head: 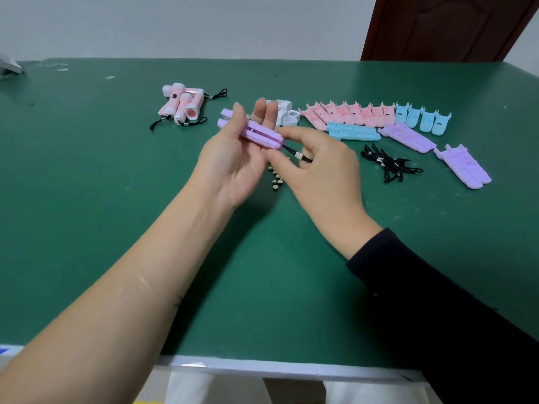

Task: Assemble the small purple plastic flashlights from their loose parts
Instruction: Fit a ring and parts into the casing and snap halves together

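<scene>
Two fingers (pixel 291 134) of the right hand (pixel 318 170) pinch a black lanyard (pixel 299 155) close to its metal clip and hold its end against the tail of the purple body (pixel 262 136). The left hand (pixel 233 164) holds this body above the counter (pixel 87 199), with the thumb closed over the top and the other fingers almost straight behind it. The far end of the body shows two open prongs and no white head, so I judge this flashlight is about half made: the shells are joined, the lanyard is going in and the head is not yet on.

Just under the hands, some small button cells (pixel 275 177) lie on the counter. The white heads (pixel 284 112) wait behind the hands. To the right are more purple shells (pixel 405 138), another purple set (pixel 463 167) and a heap of spare lanyards (pixel 388 166), so several purple ones are left to make. Pink shells (pixel 350 113) and blue shells (pixel 423 121) lie in a row. To the far left lies a group of finished pink flashlights (pixel 182 106). I see no finished purple one.
</scene>
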Demonstrator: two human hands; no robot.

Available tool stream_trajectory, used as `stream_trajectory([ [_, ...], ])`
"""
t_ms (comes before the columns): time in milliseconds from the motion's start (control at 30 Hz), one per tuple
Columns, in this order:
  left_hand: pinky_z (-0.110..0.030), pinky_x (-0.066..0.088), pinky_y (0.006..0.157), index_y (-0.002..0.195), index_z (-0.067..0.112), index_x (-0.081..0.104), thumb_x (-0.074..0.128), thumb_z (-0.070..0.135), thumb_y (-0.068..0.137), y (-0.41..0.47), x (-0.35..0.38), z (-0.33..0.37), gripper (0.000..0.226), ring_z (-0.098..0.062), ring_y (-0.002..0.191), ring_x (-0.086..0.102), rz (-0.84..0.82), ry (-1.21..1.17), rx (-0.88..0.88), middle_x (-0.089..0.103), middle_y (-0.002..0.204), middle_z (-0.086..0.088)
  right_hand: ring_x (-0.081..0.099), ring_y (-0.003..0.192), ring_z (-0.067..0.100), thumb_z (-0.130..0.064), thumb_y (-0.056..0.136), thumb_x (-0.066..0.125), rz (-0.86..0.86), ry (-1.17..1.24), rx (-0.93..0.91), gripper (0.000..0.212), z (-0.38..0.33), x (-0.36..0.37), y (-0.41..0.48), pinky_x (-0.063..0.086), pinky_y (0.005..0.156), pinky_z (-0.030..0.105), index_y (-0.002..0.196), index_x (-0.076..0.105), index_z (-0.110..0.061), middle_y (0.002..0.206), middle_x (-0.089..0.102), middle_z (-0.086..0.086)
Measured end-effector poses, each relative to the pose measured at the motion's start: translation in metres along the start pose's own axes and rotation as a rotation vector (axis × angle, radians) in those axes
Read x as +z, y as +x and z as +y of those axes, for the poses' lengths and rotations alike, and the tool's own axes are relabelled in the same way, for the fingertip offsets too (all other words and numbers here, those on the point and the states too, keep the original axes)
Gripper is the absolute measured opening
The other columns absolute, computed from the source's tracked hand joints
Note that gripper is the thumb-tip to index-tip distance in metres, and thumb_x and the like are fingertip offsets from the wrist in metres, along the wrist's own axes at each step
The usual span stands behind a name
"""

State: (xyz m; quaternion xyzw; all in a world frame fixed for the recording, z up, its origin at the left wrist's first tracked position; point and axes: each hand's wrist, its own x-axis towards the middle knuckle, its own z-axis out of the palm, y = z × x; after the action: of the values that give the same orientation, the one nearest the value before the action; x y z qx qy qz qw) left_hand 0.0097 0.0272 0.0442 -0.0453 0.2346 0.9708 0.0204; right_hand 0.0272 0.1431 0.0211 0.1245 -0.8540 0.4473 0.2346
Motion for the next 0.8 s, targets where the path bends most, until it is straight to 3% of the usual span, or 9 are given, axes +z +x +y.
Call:
stream_trajectory([
  [100, -0.038, 0.05, 0.09, 0.082, 0.003, 0.053, 0.038, 0.019, 0.106, -0.001, -0.001, -0.002, 0.032, -0.021, 0.1, 0.067, -0.025, 0.087, 0.016, 0.067, 0.086, -0.009, 0.042, 0.047, 0.004, -0.049, 0.083, 0.064, -0.017, 0.076, 0.077, 0.026, 0.0, 0.0, 0.0, 0.031, 0.047, 0.02, 0.099, 0.071, -0.03, 0.047, 0.045, -0.021],
  [167, -0.035, 0.055, 0.085, 0.087, 0.006, 0.049, 0.037, 0.019, 0.106, 0.0, -0.001, -0.004, 0.026, -0.02, 0.093, 0.066, -0.041, 0.148, 0.028, 0.066, 0.091, -0.009, 0.046, 0.046, 0.004, -0.044, 0.087, 0.063, -0.041, 0.197, 0.153, 0.022, 0.0, -0.001, 0.002, 0.028, 0.046, 0.015, 0.09, 0.074, -0.026, 0.047, 0.051, -0.022],
  [267, -0.032, 0.06, 0.072, 0.098, 0.008, 0.046, 0.036, 0.019, 0.106, 0.001, -0.004, -0.006, 0.017, -0.019, 0.09, 0.069, -0.048, 0.221, 0.046, 0.067, 0.095, -0.009, 0.063, 0.07, 0.019, -0.04, 0.088, 0.063, -0.099, 0.336, 0.285, 0.022, 0.001, -0.003, 0.006, 0.039, 0.059, 0.021, 0.082, 0.075, -0.023, 0.077, 0.073, -0.001],
  [300, -0.032, 0.06, 0.071, 0.104, 0.007, 0.045, 0.037, 0.019, 0.106, 0.001, -0.004, -0.007, 0.015, -0.018, 0.089, 0.07, -0.05, 0.236, 0.05, 0.068, 0.095, -0.009, 0.064, 0.067, 0.012, -0.038, 0.088, 0.064, -0.122, 0.37, 0.331, 0.021, 0.001, -0.004, 0.007, 0.042, 0.058, 0.018, 0.08, 0.074, -0.022, 0.074, 0.073, -0.004],
  [367, -0.032, 0.06, 0.07, 0.116, 0.004, 0.042, 0.038, 0.019, 0.106, 0.002, -0.006, -0.007, 0.018, -0.017, 0.085, 0.072, -0.055, 0.262, 0.056, 0.069, 0.094, -0.008, 0.049, 0.043, 0.0, -0.038, 0.088, 0.064, -0.188, 0.441, 0.436, 0.021, 0.001, -0.005, 0.008, 0.034, 0.044, 0.009, 0.076, 0.071, -0.022, 0.049, 0.057, -0.017],
  [433, -0.033, 0.06, 0.068, 0.12, 0.002, 0.043, 0.038, 0.019, 0.106, 0.002, -0.006, -0.007, 0.023, -0.016, 0.083, 0.072, -0.062, 0.283, 0.055, 0.069, 0.093, -0.008, 0.036, 0.038, 0.001, -0.042, 0.09, 0.06, -0.257, 0.49, 0.556, 0.026, 0.002, -0.008, 0.011, 0.029, 0.041, 0.015, 0.073, 0.067, -0.023, 0.044, 0.043, -0.015],
  [600, -0.033, 0.06, 0.076, 0.1, 0.001, 0.052, 0.037, 0.02, 0.106, 0.001, -0.006, -0.008, 0.025, -0.014, 0.086, 0.073, -0.096, 0.348, 0.037, 0.074, 0.085, -0.003, 0.063, 0.058, 0.012, -0.041, 0.096, 0.05, -0.418, 0.615, 0.681, 0.03, 0.005, -0.015, 0.018, 0.049, 0.064, 0.027, 0.085, 0.067, -0.019, 0.07, 0.07, -0.004],
  [733, -0.032, 0.05, 0.075, 0.097, 0.004, 0.056, 0.037, 0.023, 0.106, 0.0, -0.006, -0.008, 0.028, -0.01, 0.089, 0.071, -0.113, 0.389, 0.022, 0.075, 0.086, 0.0, 0.066, 0.063, 0.014, -0.036, 0.097, 0.051, -0.498, 0.715, 0.678, 0.026, 0.006, -0.016, 0.018, 0.051, 0.066, 0.027, 0.089, 0.067, -0.017, 0.078, 0.071, 0.0],
  [800, -0.032, 0.055, 0.075, 0.096, 0.005, 0.055, 0.037, 0.022, 0.106, 0.0, -0.006, -0.007, 0.027, -0.011, 0.09, 0.071, -0.118, 0.382, 0.033, 0.075, 0.085, 0.0, 0.065, 0.062, 0.014, -0.036, 0.097, 0.051, -0.523, 0.743, 0.676, 0.026, 0.005, -0.016, 0.018, 0.051, 0.066, 0.027, 0.091, 0.067, -0.017, 0.076, 0.069, -0.001],
])
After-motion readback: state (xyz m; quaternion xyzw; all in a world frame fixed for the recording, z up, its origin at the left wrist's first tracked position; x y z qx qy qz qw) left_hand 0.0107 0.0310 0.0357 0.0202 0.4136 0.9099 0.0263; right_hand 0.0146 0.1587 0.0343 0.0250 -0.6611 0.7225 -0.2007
